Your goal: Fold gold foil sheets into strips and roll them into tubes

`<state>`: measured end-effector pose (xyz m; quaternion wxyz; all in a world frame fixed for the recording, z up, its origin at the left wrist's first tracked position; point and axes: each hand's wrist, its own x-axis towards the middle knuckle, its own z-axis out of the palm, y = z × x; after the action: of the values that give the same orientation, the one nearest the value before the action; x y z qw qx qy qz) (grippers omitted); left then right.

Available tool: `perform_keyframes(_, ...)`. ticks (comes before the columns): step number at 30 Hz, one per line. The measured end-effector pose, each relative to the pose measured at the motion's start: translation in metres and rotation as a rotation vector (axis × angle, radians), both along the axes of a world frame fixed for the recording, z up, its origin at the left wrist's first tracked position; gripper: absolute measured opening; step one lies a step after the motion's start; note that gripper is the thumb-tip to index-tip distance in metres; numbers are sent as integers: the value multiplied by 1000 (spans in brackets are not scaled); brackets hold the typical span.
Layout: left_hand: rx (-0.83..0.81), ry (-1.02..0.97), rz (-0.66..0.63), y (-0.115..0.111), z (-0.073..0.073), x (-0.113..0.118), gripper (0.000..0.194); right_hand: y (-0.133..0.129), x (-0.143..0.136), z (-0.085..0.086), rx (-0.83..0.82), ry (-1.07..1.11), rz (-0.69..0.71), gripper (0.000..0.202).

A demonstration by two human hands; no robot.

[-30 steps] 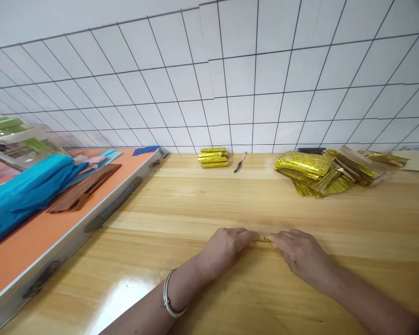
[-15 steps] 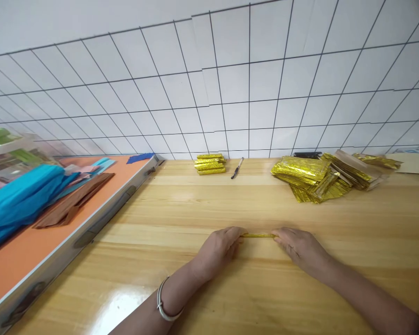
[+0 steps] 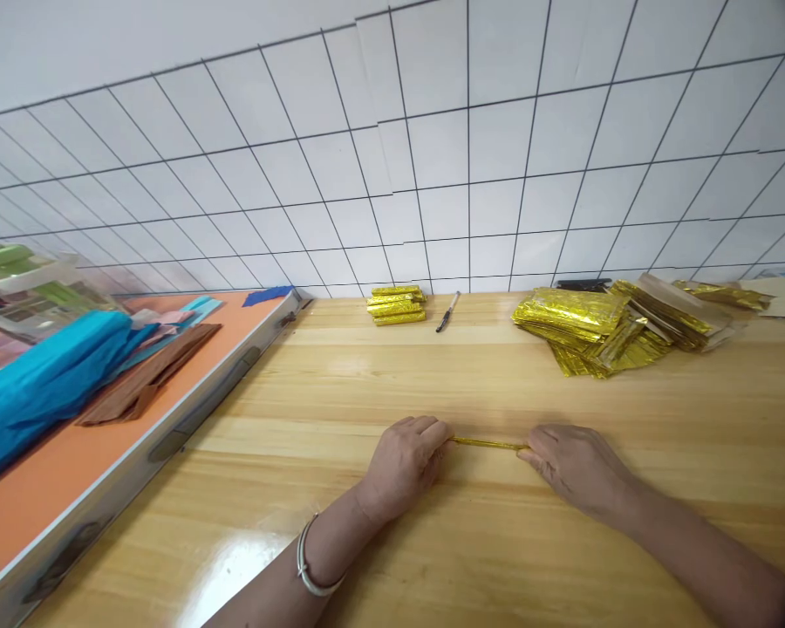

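A thin gold foil strip (image 3: 488,443) stretches between my two hands, just over the wooden table. My left hand (image 3: 409,458) pinches its left end, and a silver bangle sits on that wrist. The right end is gripped by my right hand (image 3: 572,462), fingers curled round it so the tip is hidden. Farther back, a small stack of gold foil rolls (image 3: 396,306) lies near the wall. To its right is a loose pile of flat gold foil pieces (image 3: 579,323).
A pen (image 3: 448,312) lies beside the foil rolls. On the left, a raised orange-topped surface (image 3: 189,349) holds a blue bundle (image 3: 45,375), a brown folded piece (image 3: 150,375) and a green-and-white plastic container (image 3: 30,288). The tiled wall (image 3: 497,157) closes off the back.
My right hand has shifted slightly right, so a longer stretch of the foil strip shows between my hands. The left hand has barely moved; the view has shifted a little.
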<state>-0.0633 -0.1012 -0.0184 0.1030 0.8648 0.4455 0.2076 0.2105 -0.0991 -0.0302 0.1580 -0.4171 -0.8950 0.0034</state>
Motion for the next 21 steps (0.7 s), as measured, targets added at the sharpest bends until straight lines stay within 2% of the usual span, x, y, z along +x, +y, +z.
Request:
perform_keyframes(3,-94,-214,-19,0,1,-1,20,-5,-1,5,-32,72,53,30)
perform_keyframes(7,-333,-690,-1,2,5,7,22,-11,-10,6,-124,200,31,33)
perform_keyframes(9,-443,-955,45,7,13,16,21,-11,-17,8,-204,302,-26,33)
perform_keyframes(11,-532,-1132,96,15,26,27,20,-9,-26,11,-277,415,-88,33)
perform_keyframes(14,-567,-1316,104,30,44,43,24,-2,-40,20,-381,570,-122,33)
perform_keyframes(16,-550,-1419,105,41,50,52,25,6,-48,25,-441,628,-104,33)
perform_keyframes(18,-513,-1469,126,50,50,61,24,15,-53,28,-447,645,-98,33)
perform_keyframes(21,-472,-1508,155,63,40,72,22,31,-59,30,-380,650,-123,33)
